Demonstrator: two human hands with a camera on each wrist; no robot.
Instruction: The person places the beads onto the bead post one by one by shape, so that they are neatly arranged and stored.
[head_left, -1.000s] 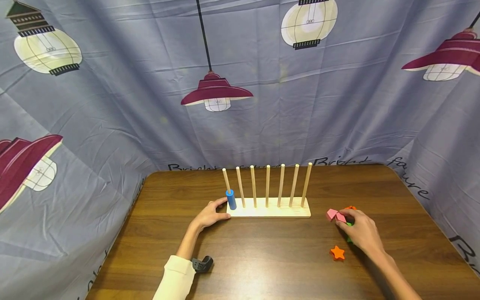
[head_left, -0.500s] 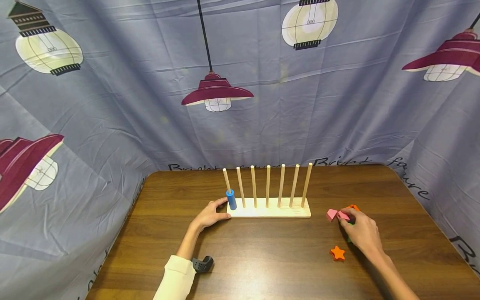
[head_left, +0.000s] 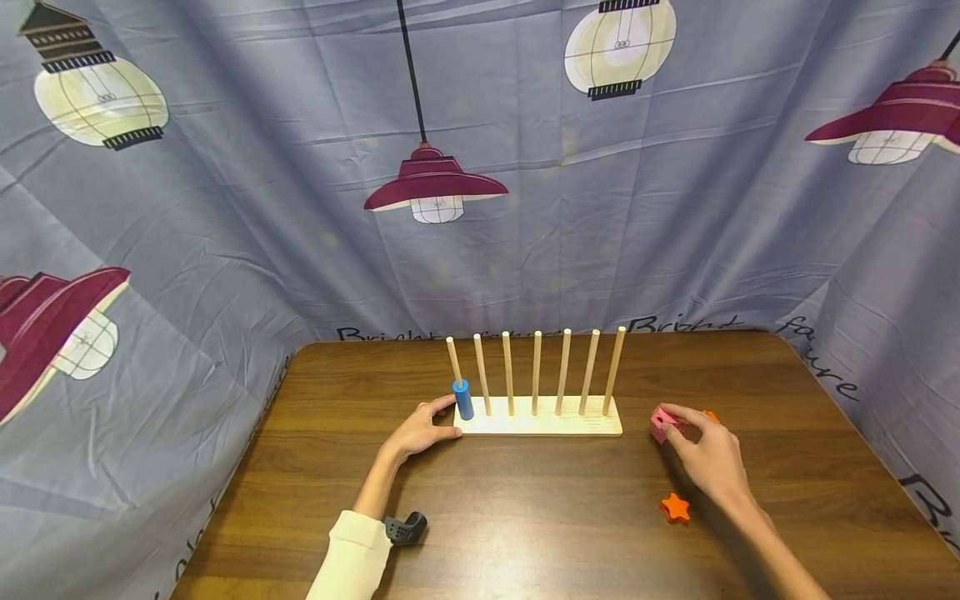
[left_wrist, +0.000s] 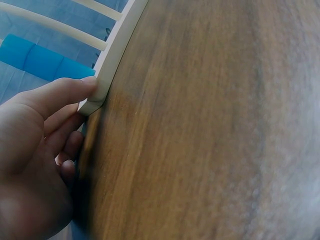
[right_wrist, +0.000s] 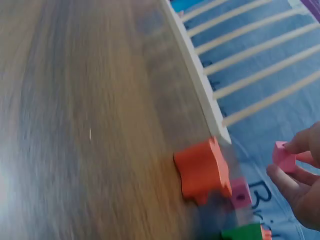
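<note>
Creased grey-blue curtain (head_left: 525,275), printed maroon lamps (head_left: 437,177), pale round lanterns (head_left: 621,48), black lettering (head_left: 686,323), brown wood-grain tabletop (head_left: 547,508)

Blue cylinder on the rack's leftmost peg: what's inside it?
The wooden peg enters the blue cylinder from above, its upper length showing. The stretch inside is covered.

A pale wooden peg rack (head_left: 536,427) stands on the brown wooden bench (head_left: 540,508), a blue cylinder stack (head_left: 464,404) around its leftmost peg (head_left: 453,360). Right of the rack are two pink blocks (head_left: 659,422); right and in front, an orange star block (head_left: 675,507); behind, a blue-grey fabric curtain (head_left: 525,258).
</note>
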